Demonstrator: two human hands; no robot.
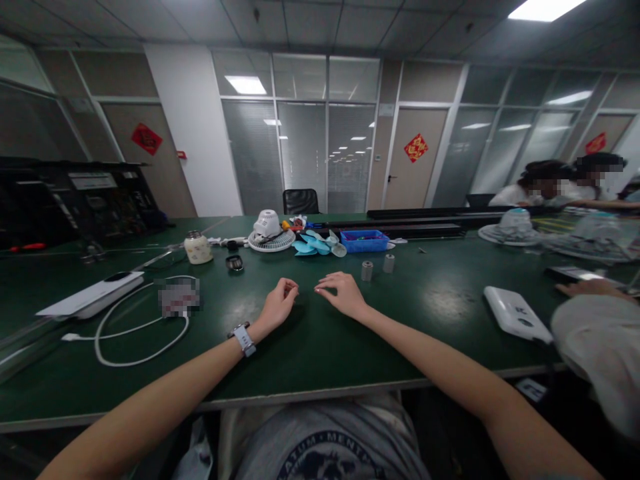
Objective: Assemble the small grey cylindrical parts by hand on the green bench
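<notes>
Both my hands rest on the green table (310,347), close together near its middle. My left hand (278,304), with a watch on the wrist, has its fingers curled inward in a loose pinch; whether anything small is in them I cannot make out. My right hand (341,291) lies palm down with fingers bent and slightly spread, holding nothing visible. Just beyond the right hand stand two small grey cylinders (367,270). Farther back lie a white fan housing (270,231), a light blue fan blade (313,244) and a blue tray (364,240).
A white flat device (95,295) with a looping white cable (143,333) lies at the left. A small jar (198,247) stands behind it. Another white device (515,313) lies at the right, next to a co-worker's hand (590,288). People sit at the far right.
</notes>
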